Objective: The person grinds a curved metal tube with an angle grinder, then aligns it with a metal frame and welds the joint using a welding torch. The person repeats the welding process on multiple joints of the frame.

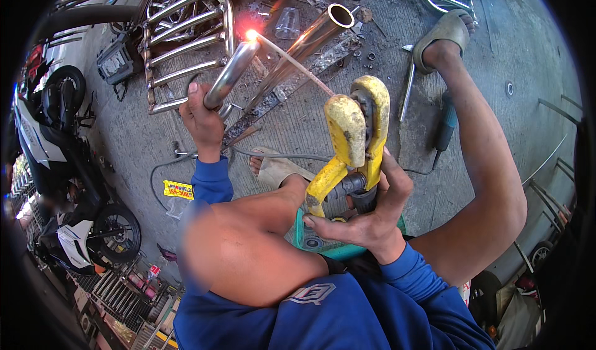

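Observation:
My left hand [205, 126] is closed round the lower end of a short, shiny metal tube [231, 75], which tilts up and away to the right. My right hand [372, 219] grips a worn yellow welding electrode holder [347, 132]. From its jaws a thin, pale welding rod [298, 66] runs up and left to the tube's far end. A bright reddish glow sits where rod and tube meet, hiding the exact contact. Just right of the tube, a longer polished pipe [304, 49] lies slantwise over a spattered metal bar [282, 92].
Tubular metal racks [186, 45] lie at the far left beside a grey box [115, 61]. A clear cup [287, 24] stands among loose scraps. Near my right foot are a teal power tool [446, 126] and its cable. A yellow packet [178, 190] and motorcycles [56, 126] are at left.

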{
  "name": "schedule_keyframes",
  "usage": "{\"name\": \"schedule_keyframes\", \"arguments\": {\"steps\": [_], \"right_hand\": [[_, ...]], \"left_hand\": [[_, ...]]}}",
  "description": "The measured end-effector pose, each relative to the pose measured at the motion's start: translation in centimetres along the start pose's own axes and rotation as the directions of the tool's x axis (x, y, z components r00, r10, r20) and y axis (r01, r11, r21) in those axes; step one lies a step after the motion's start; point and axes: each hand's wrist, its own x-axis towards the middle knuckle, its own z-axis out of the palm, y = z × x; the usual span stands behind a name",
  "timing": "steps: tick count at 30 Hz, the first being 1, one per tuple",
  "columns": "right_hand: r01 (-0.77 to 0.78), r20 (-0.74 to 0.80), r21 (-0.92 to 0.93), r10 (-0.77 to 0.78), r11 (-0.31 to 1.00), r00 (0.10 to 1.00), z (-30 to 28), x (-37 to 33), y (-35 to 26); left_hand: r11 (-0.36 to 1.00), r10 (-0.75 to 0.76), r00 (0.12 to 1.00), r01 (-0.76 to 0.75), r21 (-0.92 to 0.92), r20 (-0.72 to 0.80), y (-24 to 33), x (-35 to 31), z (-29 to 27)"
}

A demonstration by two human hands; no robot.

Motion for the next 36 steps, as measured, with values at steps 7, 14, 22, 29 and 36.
{"name": "schedule_keyframes", "arguments": {"steps": [7, 14, 22, 29, 36], "right_hand": [[-0.021, -0.02, -0.013, 0.02, 1.0, 1.0, 0.13, -0.24, 0.1], [-0.033, -0.014, 0.014, 0.033, 0.999, 0.999, 0.18, -0.52, 0.38], [-0.024, -0.032, 0.099, 0.027, 0.995, 0.999, 0.45, -0.44, 0.58], [0.0, -0.048, 0.008, 0.0, 1.0, 0.999, 0.13, -0.18, 0.39], [-0.011, -0.035, 0.029, 0.012, 1.0, 0.999, 0.33, -0.45, 0.51]], "left_hand": [[0.999, 0.019, 1.0, -0.019, 0.027, -0.001, 0.11, 0.05, 0.11], [0.999, -0.011, 1.0, 0.012, 0.038, -0.026, 0.58, -0.24, 0.59], [1.0, -0.019, 1.0, 0.019, 0.003, -0.001, 0.49, 0.03, 0.2], [0.999, -0.014, 1.0, 0.014, -0.04, 0.007, 0.38, -0.01, 0.19], [1.0, -0.005, 1.0, 0.005, -0.006, 0.011, 0.48, -0.21, 0.25]]}}
